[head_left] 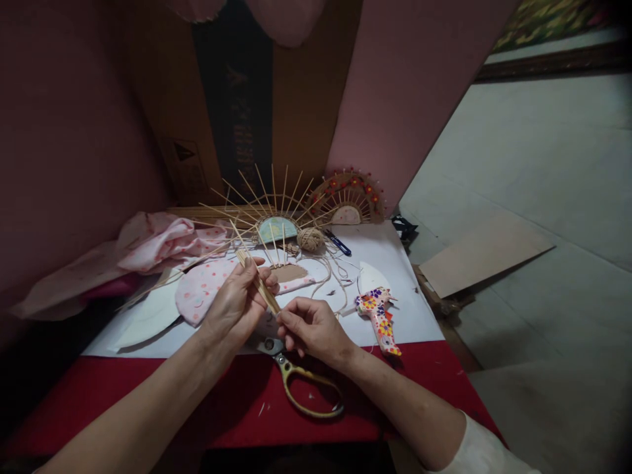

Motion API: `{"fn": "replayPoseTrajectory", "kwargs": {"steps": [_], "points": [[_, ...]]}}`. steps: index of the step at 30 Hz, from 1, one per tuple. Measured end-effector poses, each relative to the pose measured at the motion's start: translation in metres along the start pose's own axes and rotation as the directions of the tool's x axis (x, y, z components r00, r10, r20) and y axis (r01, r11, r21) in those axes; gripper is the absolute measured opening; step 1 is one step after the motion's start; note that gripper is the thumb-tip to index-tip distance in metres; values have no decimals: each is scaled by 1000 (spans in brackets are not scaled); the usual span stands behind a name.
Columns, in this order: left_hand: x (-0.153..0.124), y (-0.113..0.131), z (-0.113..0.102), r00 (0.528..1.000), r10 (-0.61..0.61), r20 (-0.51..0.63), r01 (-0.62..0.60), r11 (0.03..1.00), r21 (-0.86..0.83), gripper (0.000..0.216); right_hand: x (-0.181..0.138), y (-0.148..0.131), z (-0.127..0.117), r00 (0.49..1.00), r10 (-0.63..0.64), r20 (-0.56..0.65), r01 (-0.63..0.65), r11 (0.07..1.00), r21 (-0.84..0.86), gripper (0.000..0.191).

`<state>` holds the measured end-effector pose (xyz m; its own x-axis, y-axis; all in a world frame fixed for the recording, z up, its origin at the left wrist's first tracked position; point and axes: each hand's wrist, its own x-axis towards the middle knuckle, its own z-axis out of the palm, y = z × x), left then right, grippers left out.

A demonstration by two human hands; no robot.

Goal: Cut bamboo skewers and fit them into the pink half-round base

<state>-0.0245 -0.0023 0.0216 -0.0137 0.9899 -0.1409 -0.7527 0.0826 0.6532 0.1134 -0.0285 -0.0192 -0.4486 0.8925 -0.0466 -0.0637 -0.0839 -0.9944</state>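
Observation:
A bundle of thin wooden sticks [266, 296] slants between my hands above the table's front part. My left hand [241, 289] is closed round its upper part, thumb on top. At the lower end, my right hand [313, 328] pinches the stick tips between thumb and fingers. Behind my left fingers lies a half-round cardboard piece [291, 272] with spotted cloth along its edge and several sticks standing up from it. A rounded pink spotted cloth piece [197, 289] rests left of my left hand. Below my right hand are scissors [312, 395] with yellowish handles, their blades partly hidden.
Farther back stand a spread stick frame with a green half-round base [276, 230] and a red-decorated fan [348, 197]. Near them lie a twine ball [311, 239] and blue snips [340, 243]. A flower-patterned gun-shaped tool [379, 316] is at right; crumpled pink cloth [172, 243] at left.

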Motion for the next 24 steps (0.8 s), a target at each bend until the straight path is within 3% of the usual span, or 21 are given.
{"fn": "replayPoseTrajectory", "kwargs": {"steps": [18,21,24], "points": [[0,3,2,1000,-18,0,18,1000,-4,22,-3,-4,0,1000,-2,4,2,999,-54,28],[-3,2,2,996,-68,64,64,996,70,15,-2,-7,-4,993,-85,-88,77,993,-93,31],[-9,-1,2,969,-195,155,158,963,220,13,0,-12,-11,932,-225,-284,190,971,-144,31]]}}
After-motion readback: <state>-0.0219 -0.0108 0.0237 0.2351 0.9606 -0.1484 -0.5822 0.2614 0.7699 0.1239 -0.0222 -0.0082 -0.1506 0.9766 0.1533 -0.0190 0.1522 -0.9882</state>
